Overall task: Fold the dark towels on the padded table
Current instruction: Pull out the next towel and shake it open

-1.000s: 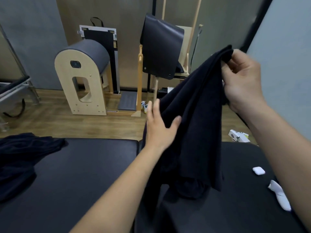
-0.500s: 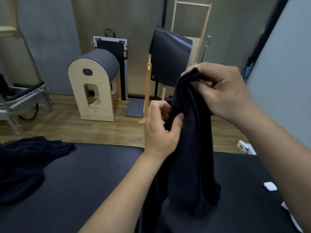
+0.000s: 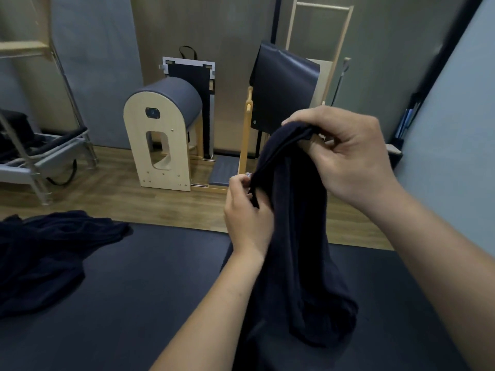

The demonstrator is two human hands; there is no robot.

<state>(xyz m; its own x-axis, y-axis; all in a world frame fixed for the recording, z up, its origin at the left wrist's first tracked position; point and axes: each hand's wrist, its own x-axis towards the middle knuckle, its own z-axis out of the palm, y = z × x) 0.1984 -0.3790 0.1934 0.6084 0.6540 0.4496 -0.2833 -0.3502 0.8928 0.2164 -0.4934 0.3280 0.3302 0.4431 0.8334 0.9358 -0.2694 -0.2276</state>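
Hanging from R hand grip clamped on its top, dark towel; L hand pinching edge lower.

A padded wooden barrel stands on floorboards.

dim indoor light | soft shadows | wide-angle edge bending | slight blur

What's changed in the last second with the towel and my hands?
The left hand, flat and open against the towel a second ago, now pinches its edge. The right hand, still gripping the top, has come in toward the left hand, so the towel hangs bunched and narrower. The heap of dark towels stays at the left of the padded table.
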